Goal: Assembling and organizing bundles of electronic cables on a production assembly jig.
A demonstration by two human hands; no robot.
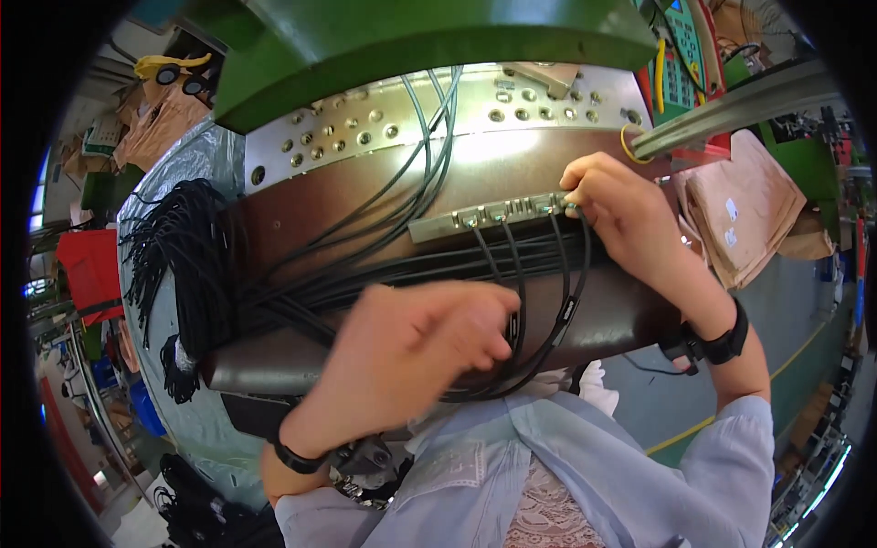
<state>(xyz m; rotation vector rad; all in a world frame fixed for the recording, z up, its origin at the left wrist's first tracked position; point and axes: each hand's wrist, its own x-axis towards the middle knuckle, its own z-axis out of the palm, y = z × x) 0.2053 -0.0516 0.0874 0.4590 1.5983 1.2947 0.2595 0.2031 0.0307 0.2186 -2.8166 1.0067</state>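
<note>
A narrow metal fixture block lies on the brown work surface, with the ends of several black cables set in its slots. At the block's right end, my right hand is closed, thumb and forefinger pinching a cable end. My left hand, somewhat blurred, is held nearer to me with its fingers curled, beside the hanging cables. Whatever may be in its fingers is hidden. More black cables run lengthwise behind the block's near side, and a thick bundle of cables hangs at the left.
A green machine body overhangs the perforated metal plate at the back. On the right, a metal bar juts in near a stack of brown paper. Yellow-handled pliers lie at the far left.
</note>
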